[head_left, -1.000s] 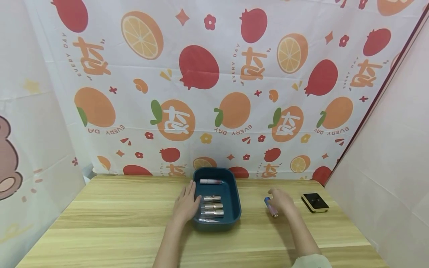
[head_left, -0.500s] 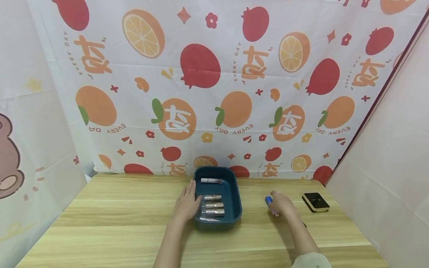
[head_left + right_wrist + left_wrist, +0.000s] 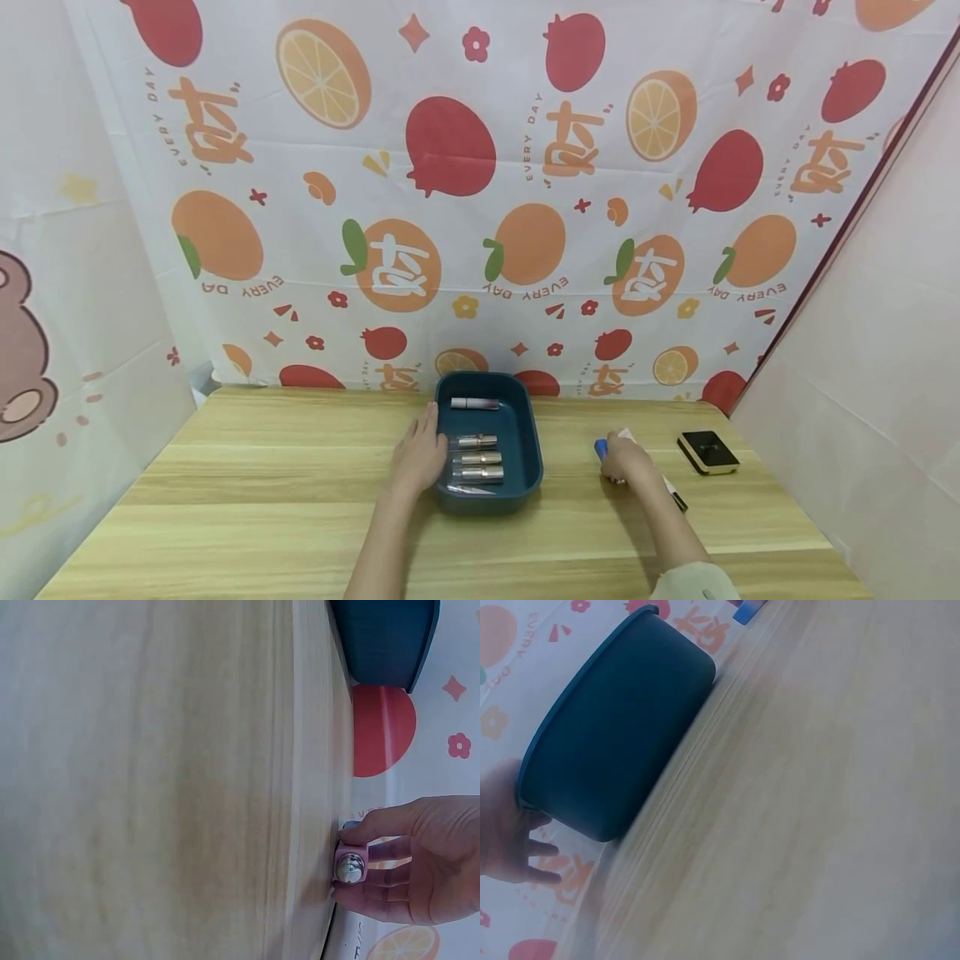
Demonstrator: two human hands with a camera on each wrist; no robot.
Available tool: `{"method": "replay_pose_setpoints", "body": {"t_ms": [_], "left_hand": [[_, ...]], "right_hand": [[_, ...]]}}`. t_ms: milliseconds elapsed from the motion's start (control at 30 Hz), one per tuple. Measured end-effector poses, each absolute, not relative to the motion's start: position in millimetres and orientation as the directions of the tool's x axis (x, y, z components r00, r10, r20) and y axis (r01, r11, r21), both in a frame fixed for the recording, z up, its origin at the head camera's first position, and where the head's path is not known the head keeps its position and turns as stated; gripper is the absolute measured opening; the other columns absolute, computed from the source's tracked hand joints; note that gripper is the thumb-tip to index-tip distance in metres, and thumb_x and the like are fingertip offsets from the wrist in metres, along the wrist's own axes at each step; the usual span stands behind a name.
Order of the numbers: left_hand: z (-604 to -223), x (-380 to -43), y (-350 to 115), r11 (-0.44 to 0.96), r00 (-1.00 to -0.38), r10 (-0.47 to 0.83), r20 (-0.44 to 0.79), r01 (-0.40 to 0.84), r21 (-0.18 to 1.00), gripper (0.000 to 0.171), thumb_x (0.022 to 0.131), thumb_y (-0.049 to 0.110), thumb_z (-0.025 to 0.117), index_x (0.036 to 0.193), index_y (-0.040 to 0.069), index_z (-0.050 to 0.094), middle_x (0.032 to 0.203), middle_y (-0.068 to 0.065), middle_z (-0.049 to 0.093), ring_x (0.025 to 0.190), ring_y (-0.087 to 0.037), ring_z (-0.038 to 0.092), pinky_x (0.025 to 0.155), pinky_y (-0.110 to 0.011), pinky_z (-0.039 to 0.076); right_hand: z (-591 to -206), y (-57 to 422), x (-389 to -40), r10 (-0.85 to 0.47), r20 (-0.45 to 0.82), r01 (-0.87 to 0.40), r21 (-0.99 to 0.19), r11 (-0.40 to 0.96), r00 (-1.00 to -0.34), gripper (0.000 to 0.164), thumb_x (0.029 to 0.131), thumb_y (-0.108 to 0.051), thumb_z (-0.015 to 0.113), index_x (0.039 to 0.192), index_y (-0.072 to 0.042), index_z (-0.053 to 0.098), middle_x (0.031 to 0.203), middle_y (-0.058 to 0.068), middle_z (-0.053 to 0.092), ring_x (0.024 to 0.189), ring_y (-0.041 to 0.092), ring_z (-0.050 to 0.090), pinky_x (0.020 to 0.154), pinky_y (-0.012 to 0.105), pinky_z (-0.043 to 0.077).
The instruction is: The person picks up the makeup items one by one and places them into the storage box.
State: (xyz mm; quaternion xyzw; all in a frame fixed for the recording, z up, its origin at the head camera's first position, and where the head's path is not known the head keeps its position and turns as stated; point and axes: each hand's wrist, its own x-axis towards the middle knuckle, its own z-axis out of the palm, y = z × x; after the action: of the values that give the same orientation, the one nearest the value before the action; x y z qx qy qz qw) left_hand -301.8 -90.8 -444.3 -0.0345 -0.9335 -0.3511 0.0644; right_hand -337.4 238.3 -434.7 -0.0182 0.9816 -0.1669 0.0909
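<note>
A dark teal bin stands mid-table. Inside lie a pinkish lip gloss tube, several gold-and-clear lipstick tubes and a slim pale item. My left hand rests at the bin's left rim, with its fingers straight along the outer wall; the left wrist view shows the fingers spread. To the bin's right, my right hand pinches a small blue-and-pink stick with a silver ball-shaped end. Most of that stick is hidden in the head view.
A long white item with a black end lies partly under my right forearm. Farther right sits a square black-topped case with a gold edge. A fruit-printed curtain hangs along the table's back edge.
My right hand has closed in around the blue-and-pink stick, covering more of it. The white, black-ended item has come into sight beside the forearm. My left hand stays at the bin.
</note>
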Motion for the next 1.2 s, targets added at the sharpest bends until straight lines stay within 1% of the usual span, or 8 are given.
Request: {"method": "replay_pose_setpoints", "body": {"t_ms": [167, 233, 400, 500, 600, 833, 1033, 1200], "left_hand": [[-443.2, -302.4, -93.0, 0.769, -0.983, 0.009, 0.184, 0.124, 0.627, 0.049, 0.095, 0.015, 0.033, 0.141, -0.003, 0.029, 0.144, -0.02, 0.027, 0.128, -0.044, 0.026, 0.102, -0.054, 0.024], [-443.5, -302.8, -93.6, 0.778, -0.983, -0.002, 0.182, 0.113, 0.618, 0.05, 0.095, 0.015, 0.034, 0.141, -0.003, 0.029, 0.145, -0.02, 0.026, 0.129, -0.044, 0.023, 0.102, -0.056, 0.023], [-444.4, -302.9, -92.9, 0.793, -0.99, -0.027, 0.139, 0.064, 0.607, 0.051, 0.096, 0.017, 0.033, 0.143, -0.001, 0.025, 0.148, -0.018, 0.02, 0.133, -0.043, 0.012, 0.101, -0.061, 0.016], [-444.6, -302.9, -92.7, 0.79, -0.992, -0.027, 0.122, 0.054, 0.61, 0.051, 0.096, 0.018, 0.032, 0.144, 0.0, 0.024, 0.148, -0.017, 0.019, 0.133, -0.042, 0.011, 0.102, -0.061, 0.015], [-444.8, -303.1, -93.1, 0.782, -0.993, -0.023, 0.116, 0.055, 0.621, 0.052, 0.096, 0.018, 0.031, 0.144, 0.0, 0.023, 0.148, -0.018, 0.019, 0.133, -0.042, 0.012, 0.102, -0.06, 0.016], [-446.4, -303.2, -93.6, 0.712, -0.991, 0.005, 0.132, 0.096, 0.696, 0.052, 0.096, 0.015, 0.031, 0.143, -0.004, 0.02, 0.145, -0.022, 0.022, 0.131, -0.043, 0.018, 0.105, -0.051, 0.017], [-447.5, -302.8, -94.0, 0.702, -0.991, 0.01, 0.135, 0.103, 0.705, 0.052, 0.096, 0.014, 0.031, 0.143, -0.004, 0.02, 0.145, -0.023, 0.022, 0.13, -0.044, 0.018, 0.105, -0.051, 0.017], [-446.9, -302.5, -94.4, 0.702, -0.991, 0.005, 0.135, 0.1, 0.706, 0.051, 0.096, 0.014, 0.031, 0.143, -0.004, 0.021, 0.145, -0.023, 0.022, 0.13, -0.045, 0.019, 0.104, -0.053, 0.018]], "right_hand": [[-435.2, 238.0, -338.8, -0.061, -0.191, 0.005, -0.326, 0.945, -0.98, 0.062, 0.079, 0.003, 0.06, 0.132, 0.016, 0.031, 0.078, 0.016, 0.054, 0.056, 0.021, 0.052, 0.047, 0.028, 0.043], [-435.4, 238.2, -339.4, -0.058, -0.197, 0.009, -0.322, 0.947, -0.979, 0.062, 0.079, 0.003, 0.06, 0.132, 0.016, 0.031, 0.08, 0.017, 0.054, 0.056, 0.021, 0.052, 0.047, 0.027, 0.043], [-435.0, 237.6, -339.2, -0.059, -0.208, 0.013, -0.329, 0.944, -0.976, 0.061, 0.081, 0.003, 0.059, 0.132, 0.016, 0.029, 0.085, 0.02, 0.055, 0.057, 0.022, 0.052, 0.047, 0.028, 0.044], [-434.3, 236.8, -338.5, -0.055, -0.21, 0.021, -0.344, 0.939, -0.976, 0.061, 0.081, 0.003, 0.058, 0.133, 0.016, 0.028, 0.085, 0.02, 0.054, 0.058, 0.022, 0.053, 0.048, 0.028, 0.044], [-434.5, 236.8, -339.0, -0.046, -0.212, 0.034, -0.358, 0.933, -0.976, 0.062, 0.081, 0.003, 0.058, 0.133, 0.015, 0.028, 0.082, 0.019, 0.054, 0.058, 0.022, 0.053, 0.048, 0.028, 0.044], [-435.4, 236.5, -341.3, -0.043, -0.221, 0.041, -0.362, 0.931, -0.974, 0.064, 0.082, 0.002, 0.058, 0.136, 0.014, 0.025, 0.083, 0.018, 0.054, 0.058, 0.022, 0.053, 0.048, 0.028, 0.044], [-434.7, 236.6, -340.4, -0.054, -0.225, 0.03, -0.354, 0.935, -0.973, 0.063, 0.081, 0.004, 0.056, 0.135, 0.014, 0.025, 0.083, 0.018, 0.054, 0.058, 0.022, 0.052, 0.047, 0.028, 0.044], [-433.1, 236.1, -338.8, -0.058, -0.218, 0.023, -0.353, 0.935, -0.974, 0.063, 0.081, 0.004, 0.057, 0.135, 0.014, 0.026, 0.087, 0.021, 0.054, 0.058, 0.022, 0.052, 0.048, 0.029, 0.044]]}}
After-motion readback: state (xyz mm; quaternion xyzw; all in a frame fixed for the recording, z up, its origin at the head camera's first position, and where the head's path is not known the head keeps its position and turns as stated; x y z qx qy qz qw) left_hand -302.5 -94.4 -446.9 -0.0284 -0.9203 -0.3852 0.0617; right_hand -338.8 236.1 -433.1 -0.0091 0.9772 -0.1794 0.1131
